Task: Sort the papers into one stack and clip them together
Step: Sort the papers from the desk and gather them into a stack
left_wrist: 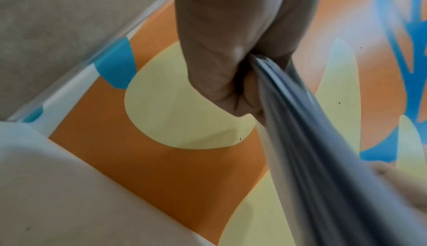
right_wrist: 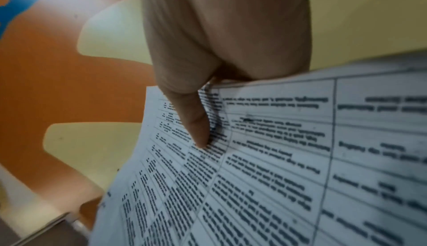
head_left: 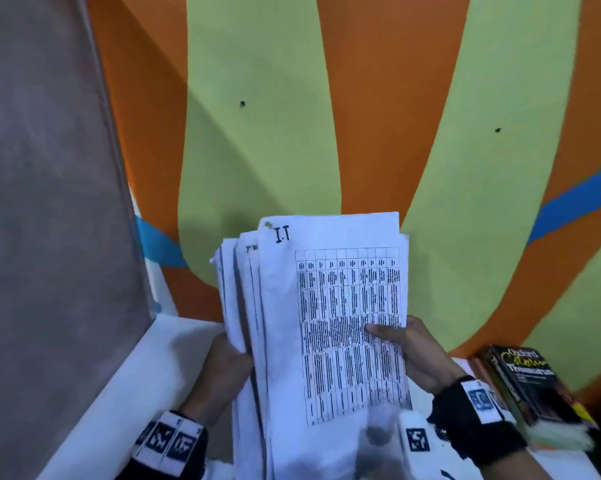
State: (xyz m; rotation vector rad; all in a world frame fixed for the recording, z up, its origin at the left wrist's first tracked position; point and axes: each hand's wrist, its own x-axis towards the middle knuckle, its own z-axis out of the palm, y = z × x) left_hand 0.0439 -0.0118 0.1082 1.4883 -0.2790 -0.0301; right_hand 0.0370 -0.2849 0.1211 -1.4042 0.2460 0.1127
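The papers (head_left: 326, 323) are held upright in the air above the white table (head_left: 125, 393), in front of the orange and green wall (head_left: 257, 116). Their long axis runs from 6 to 12 o'clock in the head view, with the printed grid page facing the person. The sheets are not yet squared: along the left edge several fan out in steps toward 9 o'clock, and the top edges sit at uneven heights.

The left hand (head_left: 222, 368) grips that fanned left edge low down, and its wrist view shows the fingers (left_wrist: 231, 89) curled tight round the bundle. The right hand (head_left: 420, 355) pinches the right edge at about 3 o'clock of the stack, thumb laid flat across the top page, the other fingers hidden behind.

The coming move turns on the offset at the left side. The loose sheets lie on the left hand's side, so that hand is the nearer one to push them in toward 3 o'clock, probably while the bottom edge is tapped on the table below. No clip can be made out in any view. A pile of books (head_left: 534, 386) lies on the table at 4 o'clock, near the right wrist.
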